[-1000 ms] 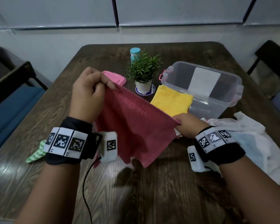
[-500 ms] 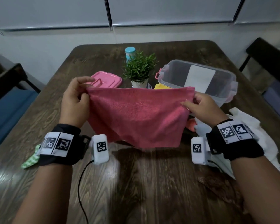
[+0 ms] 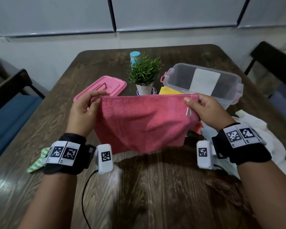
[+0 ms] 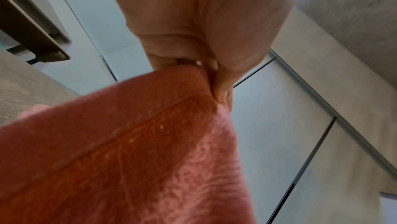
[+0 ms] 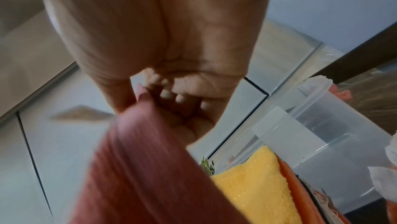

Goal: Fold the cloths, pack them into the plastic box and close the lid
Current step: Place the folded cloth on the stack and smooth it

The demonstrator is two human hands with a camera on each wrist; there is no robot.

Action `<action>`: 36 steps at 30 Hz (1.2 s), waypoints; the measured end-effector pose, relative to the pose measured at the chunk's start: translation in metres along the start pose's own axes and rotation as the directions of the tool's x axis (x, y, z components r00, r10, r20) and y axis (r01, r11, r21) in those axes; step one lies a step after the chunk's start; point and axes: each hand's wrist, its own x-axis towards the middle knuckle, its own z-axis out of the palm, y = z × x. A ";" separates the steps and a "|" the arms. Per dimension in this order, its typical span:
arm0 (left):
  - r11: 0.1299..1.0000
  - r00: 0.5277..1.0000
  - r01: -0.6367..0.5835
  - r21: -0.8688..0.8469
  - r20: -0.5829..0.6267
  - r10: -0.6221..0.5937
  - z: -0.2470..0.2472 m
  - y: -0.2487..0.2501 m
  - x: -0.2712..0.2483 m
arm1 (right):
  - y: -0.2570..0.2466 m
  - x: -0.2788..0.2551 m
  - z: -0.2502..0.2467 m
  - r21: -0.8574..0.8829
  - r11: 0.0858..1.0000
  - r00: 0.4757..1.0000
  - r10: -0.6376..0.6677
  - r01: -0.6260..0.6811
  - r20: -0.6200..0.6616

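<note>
A pink cloth (image 3: 139, 123) hangs stretched between both hands above the table's middle. My left hand (image 3: 89, 103) pinches its upper left corner, and my right hand (image 3: 196, 104) pinches its upper right corner. The left wrist view has the pink cloth (image 4: 133, 151) pinched at the fingertips (image 4: 221, 90). In the right wrist view the pink cloth (image 5: 146, 168) hangs from thumb and fingers. The clear plastic box (image 3: 203, 83) stands open at the back right. Its pink lid (image 3: 106, 86) lies at the back left. A folded yellow cloth (image 3: 168, 91) lies beside the box, partly hidden.
A small potted plant (image 3: 144, 76) and a blue-capped bottle (image 3: 135, 57) stand at the table's back middle. A heap of white cloths (image 3: 254, 138) lies at the right. A green patterned cloth (image 3: 38, 162) lies at the left edge. Chairs flank the table.
The pink cloth went from hanging slanted, the right hand low, to stretched level between both hands. The right hand rose and both hands spread apart.
</note>
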 end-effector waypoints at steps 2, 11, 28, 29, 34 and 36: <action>1.000 1.000 0.020 0.014 0.003 -0.020 -0.002 0.002 0.000 | -0.002 -0.001 -0.003 -0.006 1.000 1.000 0.004 -0.004 -0.016; 0.929 0.929 0.216 0.300 0.228 -0.290 -0.007 0.003 0.001 | 0.021 0.000 -0.017 -0.161 0.962 0.963 0.241 -0.221 0.118; 0.846 0.873 0.435 0.308 0.088 -0.480 0.054 -0.117 -0.076 | 0.136 -0.018 0.029 -0.102 0.932 0.933 0.355 -0.348 0.061; 0.848 0.869 0.451 0.279 0.077 -0.488 0.053 -0.117 -0.075 | 0.137 -0.017 0.032 -0.055 0.944 0.944 0.327 -0.325 0.043; 0.851 0.860 0.503 0.155 0.013 -0.510 0.056 -0.114 -0.071 | 0.147 -0.021 0.042 -0.158 0.958 0.971 0.240 -0.239 -0.010; 0.849 0.862 0.501 0.166 -0.013 -0.506 0.057 -0.107 -0.073 | 0.149 -0.025 0.045 -0.143 0.956 0.966 0.259 -0.255 0.012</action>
